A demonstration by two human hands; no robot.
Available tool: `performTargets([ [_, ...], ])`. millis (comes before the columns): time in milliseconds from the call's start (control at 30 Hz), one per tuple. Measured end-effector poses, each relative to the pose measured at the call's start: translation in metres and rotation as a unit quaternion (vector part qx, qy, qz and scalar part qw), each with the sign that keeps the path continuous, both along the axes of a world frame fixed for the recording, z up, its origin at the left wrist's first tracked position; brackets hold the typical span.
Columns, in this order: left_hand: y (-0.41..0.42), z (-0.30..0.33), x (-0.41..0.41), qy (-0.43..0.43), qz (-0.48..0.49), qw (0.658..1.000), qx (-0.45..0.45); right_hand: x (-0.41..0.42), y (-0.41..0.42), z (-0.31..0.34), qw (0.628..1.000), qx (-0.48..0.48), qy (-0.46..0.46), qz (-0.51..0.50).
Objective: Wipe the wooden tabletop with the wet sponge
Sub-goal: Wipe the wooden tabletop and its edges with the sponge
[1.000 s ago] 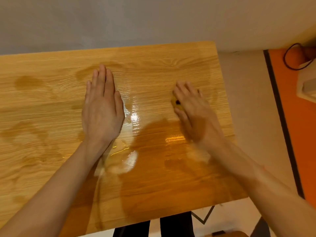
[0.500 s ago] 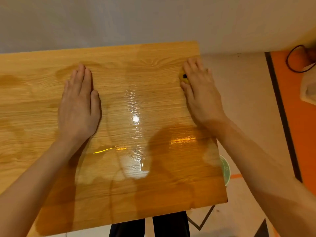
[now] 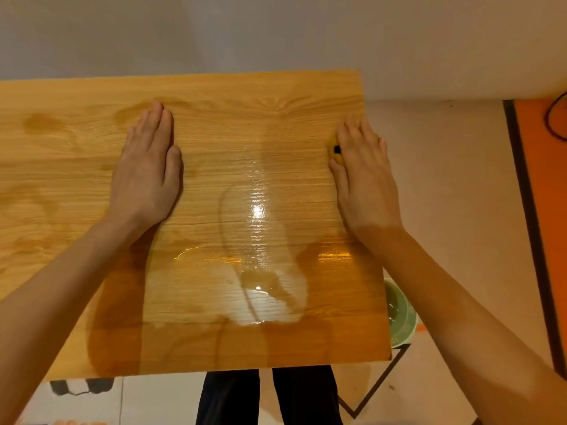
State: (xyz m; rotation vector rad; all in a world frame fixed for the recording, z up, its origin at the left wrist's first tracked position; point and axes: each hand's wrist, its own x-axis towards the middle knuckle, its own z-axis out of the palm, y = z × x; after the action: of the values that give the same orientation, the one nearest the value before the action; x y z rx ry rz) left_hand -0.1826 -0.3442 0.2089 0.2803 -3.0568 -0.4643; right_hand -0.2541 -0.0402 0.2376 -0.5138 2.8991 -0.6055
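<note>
Sponge [image 3: 335,154] pressed flat under spread right hand [image 3: 363,176] at table [image 3: 214,93] right edge, left hand [image 3: 147,176] splayed flat mid-left; pressure best kept even, strokes overlapped toward unwiped upper-left patches.

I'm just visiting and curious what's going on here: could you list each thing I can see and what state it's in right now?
Wooden tabletop: wet and glossy down the middle, damp patches on the left.
Sponge: yellow, mostly hidden under the right hand, at the table's right edge.
Right hand: fingers straight, pressing the sponge down.
Left hand: flat, palm down on the tabletop, holding nothing.
Green bowl: on the floor beside the table, partly hidden; it seems to hold liquid.
</note>
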Motion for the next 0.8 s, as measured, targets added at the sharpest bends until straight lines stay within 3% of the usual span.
performTargets([
  [200, 0.012, 0.027, 0.053, -0.009, 0.002, 0.999, 0.054, 0.011, 0.005, 0.001, 1.000, -0.005, 0.014, 0.004],
  [467, 0.028, 0.007, 0.111, -0.003, 0.002, 0.999, 0.032, 0.069, -0.039, -0.006, 0.993, 0.018, 0.020, -0.113],
  [600, 0.027, 0.003, 0.113, 0.013, -0.010, 1.000, 0.025, 0.155, -0.122, -0.014, 0.995, 0.033, 0.081, 0.046],
  [700, 0.027, 0.002, 0.112, 0.022, -0.011, 0.999, 0.023, 0.152, -0.105, -0.013, 0.981, 0.071, 0.072, 0.163],
  [733, 0.027, 0.002, 0.112, 0.025, -0.008, 0.999, 0.026, 0.141, -0.080, -0.014, 0.984, 0.074, 0.070, 0.145],
  [800, 0.028, 0.002, 0.111, 0.028, -0.005, 0.999, 0.033, 0.120, -0.025, -0.007, 0.999, 0.014, 0.030, -0.014],
])
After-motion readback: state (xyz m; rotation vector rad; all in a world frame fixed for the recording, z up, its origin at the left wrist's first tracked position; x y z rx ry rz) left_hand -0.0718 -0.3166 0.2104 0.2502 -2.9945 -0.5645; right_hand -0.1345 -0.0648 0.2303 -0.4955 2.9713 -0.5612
